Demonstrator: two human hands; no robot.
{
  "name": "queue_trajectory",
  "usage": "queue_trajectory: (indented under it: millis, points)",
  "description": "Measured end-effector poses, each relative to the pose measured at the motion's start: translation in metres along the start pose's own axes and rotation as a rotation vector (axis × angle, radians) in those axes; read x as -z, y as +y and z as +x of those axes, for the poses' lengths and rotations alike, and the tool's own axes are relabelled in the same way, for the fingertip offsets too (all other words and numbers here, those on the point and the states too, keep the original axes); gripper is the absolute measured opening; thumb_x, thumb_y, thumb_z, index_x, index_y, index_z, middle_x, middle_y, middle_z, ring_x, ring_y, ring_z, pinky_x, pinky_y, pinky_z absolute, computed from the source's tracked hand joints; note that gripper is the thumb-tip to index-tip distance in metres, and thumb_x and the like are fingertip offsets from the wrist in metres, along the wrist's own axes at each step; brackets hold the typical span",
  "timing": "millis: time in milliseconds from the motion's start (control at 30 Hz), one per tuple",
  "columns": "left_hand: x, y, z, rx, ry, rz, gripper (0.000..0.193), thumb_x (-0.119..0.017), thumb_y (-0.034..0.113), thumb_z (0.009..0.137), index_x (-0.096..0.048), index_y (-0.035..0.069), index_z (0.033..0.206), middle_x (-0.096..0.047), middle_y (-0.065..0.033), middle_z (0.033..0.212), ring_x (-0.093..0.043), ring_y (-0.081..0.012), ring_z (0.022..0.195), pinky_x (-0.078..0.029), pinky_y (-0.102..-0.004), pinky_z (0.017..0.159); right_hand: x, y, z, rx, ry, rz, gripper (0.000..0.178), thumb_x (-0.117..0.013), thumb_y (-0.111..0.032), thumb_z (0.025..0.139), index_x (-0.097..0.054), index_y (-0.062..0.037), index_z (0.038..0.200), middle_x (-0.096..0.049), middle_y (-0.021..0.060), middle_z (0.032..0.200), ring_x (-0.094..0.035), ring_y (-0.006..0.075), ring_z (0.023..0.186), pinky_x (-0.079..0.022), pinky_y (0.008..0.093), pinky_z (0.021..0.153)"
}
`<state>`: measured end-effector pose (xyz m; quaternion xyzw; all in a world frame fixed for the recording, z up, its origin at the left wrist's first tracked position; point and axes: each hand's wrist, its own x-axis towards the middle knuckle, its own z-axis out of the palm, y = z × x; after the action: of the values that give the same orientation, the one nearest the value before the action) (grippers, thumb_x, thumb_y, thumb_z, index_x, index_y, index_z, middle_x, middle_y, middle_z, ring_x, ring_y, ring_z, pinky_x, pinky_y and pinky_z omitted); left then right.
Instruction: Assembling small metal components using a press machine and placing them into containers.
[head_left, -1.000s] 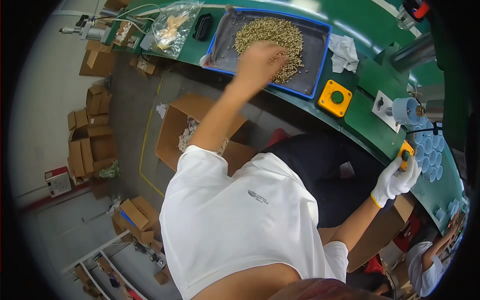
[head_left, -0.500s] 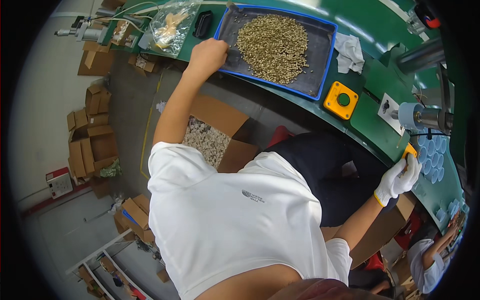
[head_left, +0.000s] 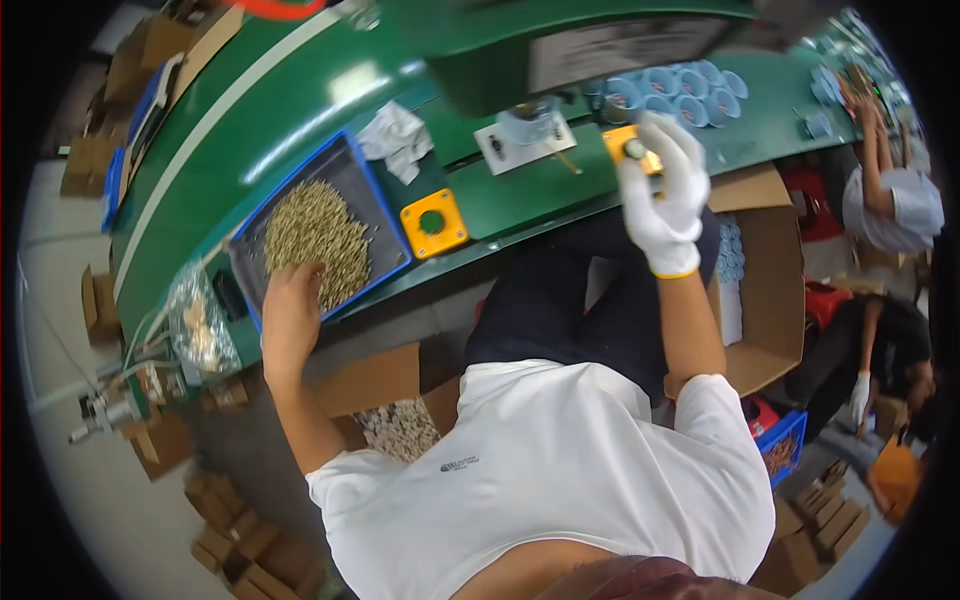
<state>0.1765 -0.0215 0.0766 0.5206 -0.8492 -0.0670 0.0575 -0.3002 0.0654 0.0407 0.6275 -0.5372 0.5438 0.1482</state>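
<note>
My bare left hand (head_left: pixel 292 300) reaches over the near edge of a blue-rimmed tray (head_left: pixel 388 222). Its bent, closed fingertips touch a pile of small brass-coloured metal pieces (head_left: pixel 318 235); whatever lies between them is hidden. My right hand (head_left: pixel 664 195), in a white knitted glove, is raised at the bench edge with thumb and fingers apart and nothing visible in it. Just beyond its thumb is a yellow button box (head_left: pixel 622 145). A second yellow box with a green button (head_left: pixel 434 223) sits right of the tray. A light-blue cup (head_left: pixel 527 124) stands on a white plate under the machine.
Several light-blue cups (head_left: pixel 690 108) crowd the bench beyond my right hand. A crumpled white cloth (head_left: pixel 397 140) lies by the tray, a clear plastic bag (head_left: pixel 200 325) on its left. The green machine (head_left: pixel 480 70) overhangs the bench. An open carton (head_left: pixel 768 290) stands right of my legs. Other people work farther right.
The view has turned toward the right. My left hand has gone from the tray's rim to the metal pieces. My right hand has lifted off the yellow button box and its fingers have spread.
</note>
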Motion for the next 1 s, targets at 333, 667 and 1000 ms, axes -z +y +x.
queue_trajectory:
  millis: [333,667,1000]
  points:
    - [-0.005,0.126,0.066,-0.369,-0.006,-0.237,0.019,-0.063,-0.004,0.098,-0.073,-0.001,0.113,-0.066,-0.0158,0.107,-0.062,-0.0381,0.104,-0.051,-0.0487,0.091,-0.066,-0.046,0.060,-0.533,-0.219,0.491,0.062,-0.088,-0.020,0.080,-0.068,-0.0015,0.136,-0.075,0.0113,0.084,-0.075,0.0246,0.074,-0.060,0.0366,0.075]
    - [-0.050,0.106,0.074,-0.172,0.044,-0.558,0.010,-0.059,-0.002,0.104,-0.066,-0.002,0.111,-0.064,-0.0175,0.106,-0.062,-0.0388,0.097,-0.050,-0.0449,0.088,-0.006,0.126,0.115,-0.517,0.289,-0.091,0.040,-0.080,-0.032,0.095,-0.075,-0.0033,0.123,-0.077,0.0183,0.125,-0.076,0.0368,0.104,-0.060,0.0431,0.091]
    - [-0.073,0.102,0.075,-0.036,0.147,-0.662,0.017,-0.068,0.009,0.108,-0.071,-0.007,0.108,-0.070,-0.0124,0.086,-0.062,-0.0216,0.079,-0.051,-0.0369,0.080,-0.063,0.245,0.163,-0.482,-0.581,-0.400,0.035,-0.069,-0.036,0.099,-0.077,-0.0040,0.113,-0.077,0.0205,0.118,-0.074,0.0405,0.108,-0.058,0.0482,0.096]
